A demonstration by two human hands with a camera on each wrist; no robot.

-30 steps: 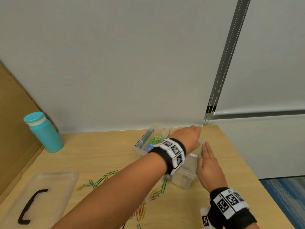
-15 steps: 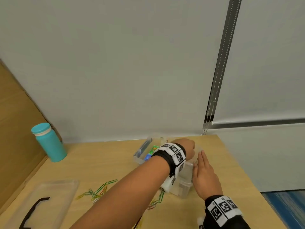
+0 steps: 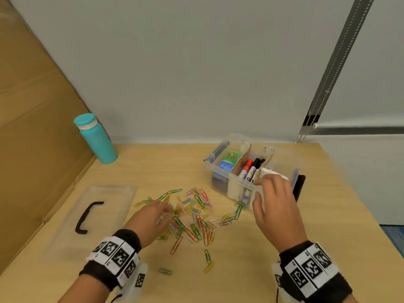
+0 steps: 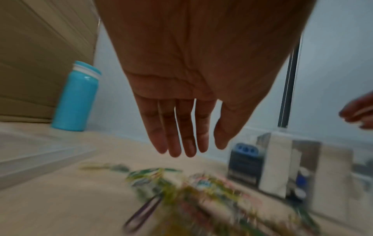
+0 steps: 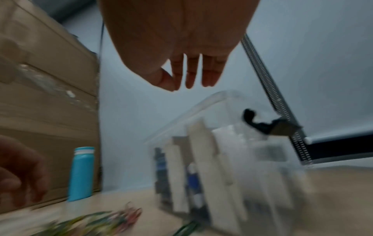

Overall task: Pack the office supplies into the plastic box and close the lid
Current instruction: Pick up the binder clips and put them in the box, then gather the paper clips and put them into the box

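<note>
The clear plastic box [image 3: 218,181] stands open at the back right of the table, split by cardboard dividers. It holds markers [image 3: 249,168], a green and blue item [image 3: 229,160] and white pieces in its right compartment. Coloured paper clips [image 3: 196,217] lie scattered in front of it. My left hand [image 3: 164,212] hovers over the clip pile with straight fingers [image 4: 181,143] and holds nothing. At the box's front right corner my right hand [image 3: 262,186] is held with relaxed fingers [image 5: 190,76] above the rim [image 5: 222,97], gripping nothing that I can see. The clear lid [image 3: 109,200] with a black handle lies at the left.
A teal bottle [image 3: 96,138] stands at the back left beside a brown cardboard panel [image 3: 32,106]. A black latch [image 3: 298,186] hangs off the box's right end. The table edge runs close behind and right of the box, with a wall behind it.
My left hand has come back from the box and now sits over the paper clips. The right hand stays by the box's right end. The head view has tilted down.
</note>
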